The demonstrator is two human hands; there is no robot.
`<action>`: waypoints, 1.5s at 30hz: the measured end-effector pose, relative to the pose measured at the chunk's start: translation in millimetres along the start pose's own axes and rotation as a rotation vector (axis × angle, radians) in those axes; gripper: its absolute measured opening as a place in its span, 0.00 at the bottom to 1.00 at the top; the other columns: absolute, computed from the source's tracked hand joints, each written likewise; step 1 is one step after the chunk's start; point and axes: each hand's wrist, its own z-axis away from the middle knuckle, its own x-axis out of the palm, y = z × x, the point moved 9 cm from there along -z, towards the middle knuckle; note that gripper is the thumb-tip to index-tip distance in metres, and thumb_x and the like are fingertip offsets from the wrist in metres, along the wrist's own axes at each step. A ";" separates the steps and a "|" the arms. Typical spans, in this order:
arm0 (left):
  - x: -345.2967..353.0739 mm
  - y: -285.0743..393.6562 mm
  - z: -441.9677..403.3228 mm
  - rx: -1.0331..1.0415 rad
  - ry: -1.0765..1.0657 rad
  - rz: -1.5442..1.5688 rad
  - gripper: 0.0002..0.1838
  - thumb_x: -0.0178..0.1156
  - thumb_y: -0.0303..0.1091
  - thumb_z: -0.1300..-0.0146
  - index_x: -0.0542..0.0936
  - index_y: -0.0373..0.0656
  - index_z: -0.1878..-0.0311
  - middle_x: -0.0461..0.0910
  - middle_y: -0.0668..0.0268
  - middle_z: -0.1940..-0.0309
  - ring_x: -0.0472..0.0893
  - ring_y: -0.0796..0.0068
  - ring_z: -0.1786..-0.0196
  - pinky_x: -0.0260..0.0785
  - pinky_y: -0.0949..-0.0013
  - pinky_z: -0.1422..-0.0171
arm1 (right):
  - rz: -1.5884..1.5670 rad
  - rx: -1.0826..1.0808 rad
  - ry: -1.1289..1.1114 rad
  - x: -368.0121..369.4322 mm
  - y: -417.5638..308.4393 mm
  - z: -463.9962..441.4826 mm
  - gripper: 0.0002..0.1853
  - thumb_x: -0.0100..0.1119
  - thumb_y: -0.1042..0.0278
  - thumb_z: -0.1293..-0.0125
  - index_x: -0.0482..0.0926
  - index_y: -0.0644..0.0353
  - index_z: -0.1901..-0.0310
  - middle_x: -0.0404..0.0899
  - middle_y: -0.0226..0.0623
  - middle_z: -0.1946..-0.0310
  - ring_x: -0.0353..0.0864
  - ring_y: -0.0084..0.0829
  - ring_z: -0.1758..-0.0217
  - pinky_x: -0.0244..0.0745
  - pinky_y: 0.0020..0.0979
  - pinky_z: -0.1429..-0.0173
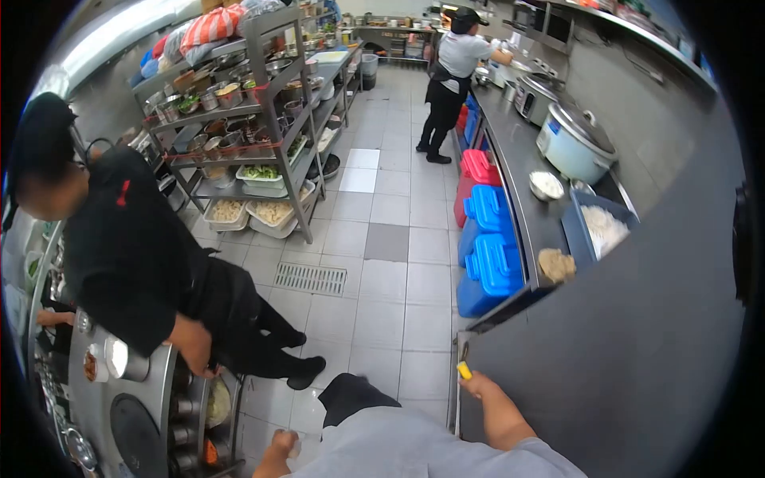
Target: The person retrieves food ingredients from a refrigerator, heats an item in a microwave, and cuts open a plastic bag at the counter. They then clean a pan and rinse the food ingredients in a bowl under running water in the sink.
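Note:
My right hand (478, 385) is closed around a small tool with a yellow handle (464, 370). Its narrow end points forward, beside the edge of a large grey panel (590, 358); the exact kind of tool is too small to make out. Low at my left side, my left hand (284, 440) has curled fingers. Something pale and translucent shows against it, but I cannot make out what it is. Neither hand touches the counter.
A co-worker in black (151, 247) stands close at left by a steel worktop (159, 374). Another person (456, 76) works at the right-hand counter (510, 151). Blue bins (490, 275) stand below it. A loaded shelf rack (275, 111) and floor drain (311, 279) lie ahead.

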 end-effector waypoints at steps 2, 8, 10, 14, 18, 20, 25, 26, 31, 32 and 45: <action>46.4 6.5 -49.1 0.343 -0.253 -0.677 0.26 0.65 0.35 0.41 0.79 0.39 0.39 0.85 0.46 0.52 0.86 0.46 0.48 0.82 0.51 0.51 | -0.004 -0.024 0.007 -53.4 -62.1 -48.1 0.42 0.69 0.36 0.36 0.72 0.64 0.32 0.86 0.48 0.58 0.87 0.40 0.63 0.79 0.44 0.57; 110.6 146.1 -105.9 0.385 -0.442 -0.834 0.15 0.58 0.41 0.35 0.87 0.49 0.50 0.87 0.51 0.53 0.86 0.46 0.46 0.81 0.50 0.47 | 0.013 0.000 0.038 -139.6 -144.0 -131.7 0.45 0.71 0.36 0.38 0.71 0.64 0.31 0.87 0.49 0.51 0.88 0.45 0.50 0.82 0.44 0.46; 129.8 237.7 -132.1 0.640 -0.507 -0.931 0.15 0.56 0.43 0.34 0.88 0.51 0.52 0.88 0.53 0.53 0.85 0.46 0.46 0.80 0.50 0.45 | 0.129 0.057 0.066 -153.7 -135.1 -147.1 0.43 0.74 0.37 0.41 0.76 0.63 0.35 0.88 0.49 0.50 0.89 0.46 0.47 0.82 0.43 0.44; 162.7 474.4 -215.2 0.902 -0.371 -1.462 0.19 0.56 0.45 0.35 0.83 0.48 0.46 0.87 0.53 0.50 0.84 0.48 0.43 0.77 0.51 0.39 | 0.207 0.143 -0.042 -154.0 -82.2 -214.2 0.34 0.77 0.38 0.44 0.86 0.60 0.48 0.90 0.47 0.59 0.91 0.45 0.56 0.84 0.43 0.51; 107.1 722.0 -263.3 0.444 -0.019 -0.261 0.44 0.67 0.37 0.46 0.63 0.36 0.25 0.80 0.40 0.41 0.80 0.49 0.36 0.75 0.53 0.33 | 0.029 0.029 0.136 -176.7 -90.3 -230.8 0.25 0.79 0.45 0.46 0.88 0.61 0.61 0.88 0.50 0.65 0.90 0.49 0.60 0.83 0.47 0.55; 106.7 844.0 -207.6 0.522 -0.030 -0.156 0.43 0.67 0.36 0.46 0.64 0.37 0.25 0.80 0.41 0.39 0.80 0.49 0.36 0.75 0.53 0.34 | 0.104 0.198 0.030 -173.1 -84.6 -254.8 0.33 0.83 0.44 0.53 0.88 0.58 0.49 0.87 0.51 0.49 0.87 0.48 0.46 0.81 0.45 0.41; 168.7 993.8 -262.0 0.626 -0.082 -0.075 0.45 0.69 0.38 0.46 0.65 0.34 0.25 0.78 0.41 0.35 0.79 0.47 0.34 0.75 0.54 0.33 | 0.018 0.353 -0.085 -219.0 -113.9 -338.6 0.29 0.80 0.46 0.50 0.89 0.57 0.51 0.88 0.50 0.50 0.88 0.49 0.48 0.82 0.46 0.43; 181.6 1007.0 -265.1 0.627 -0.062 -0.133 0.45 0.69 0.39 0.46 0.65 0.35 0.25 0.77 0.41 0.35 0.79 0.47 0.34 0.74 0.55 0.32 | -0.002 0.357 -0.091 -237.0 -125.4 -364.4 0.28 0.80 0.46 0.49 0.89 0.57 0.51 0.88 0.49 0.51 0.88 0.49 0.48 0.82 0.46 0.44; 227.3 985.5 -302.4 0.420 -0.113 -0.268 0.46 0.71 0.44 0.47 0.67 0.33 0.27 0.77 0.41 0.35 0.76 0.48 0.31 0.70 0.56 0.27 | -0.011 0.276 -0.033 -371.2 -218.2 -522.2 0.25 0.77 0.48 0.46 0.89 0.56 0.52 0.89 0.48 0.53 0.89 0.49 0.50 0.83 0.47 0.46; 227.4 990.3 -297.1 0.369 -0.114 -0.302 0.44 0.70 0.44 0.46 0.67 0.34 0.27 0.77 0.41 0.35 0.77 0.48 0.31 0.69 0.56 0.27 | 0.004 0.230 0.006 -404.6 -243.3 -558.4 0.24 0.76 0.48 0.46 0.89 0.55 0.52 0.89 0.48 0.53 0.89 0.49 0.50 0.83 0.47 0.46; 270.9 1204.7 -389.7 0.288 -0.170 -0.590 0.25 0.54 0.46 0.31 0.79 0.44 0.36 0.80 0.46 0.37 0.78 0.48 0.33 0.67 0.52 0.26 | -0.005 0.199 0.129 -723.0 -525.2 -849.4 0.32 0.72 0.38 0.46 0.89 0.58 0.49 0.89 0.46 0.51 0.90 0.44 0.49 0.84 0.41 0.44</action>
